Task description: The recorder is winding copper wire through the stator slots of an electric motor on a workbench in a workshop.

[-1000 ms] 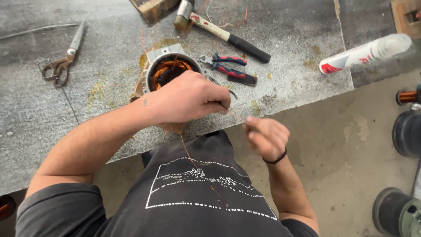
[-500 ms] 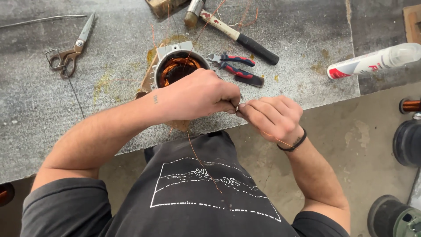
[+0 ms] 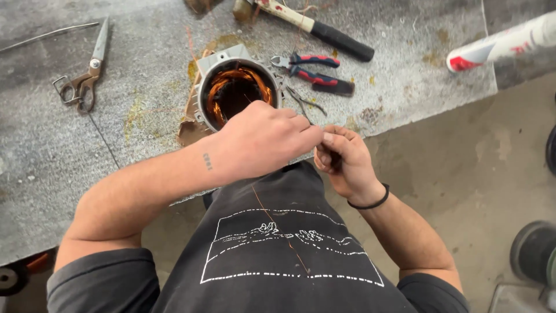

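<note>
Fingertips of your left hand (image 3: 260, 142) and right hand (image 3: 341, 159) meet, pinching thin copper wire (image 3: 278, 226) just in front of the motor stator (image 3: 234, 90) (it sits on the tabletop (image 3: 145, 69)); keep tension even; avoid kinking it.

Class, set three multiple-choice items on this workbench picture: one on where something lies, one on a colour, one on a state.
1. Where do the scissors lie?
A. on the bench, left of the motor housing
B. on the floor
C. inside the housing

2. What colour are the pliers' handles?
A. yellow
B. red and dark
C. green

3. How do the left hand and right hand stand?
A. far apart
B. flat on the bench
C. fingertips meeting, pinched at a thin copper wire

Answers: 1 A, they rest on the grey bench towards its left. 2 B, red grips with dark parts. 3 C, the fingertips touch before the housing.
</note>
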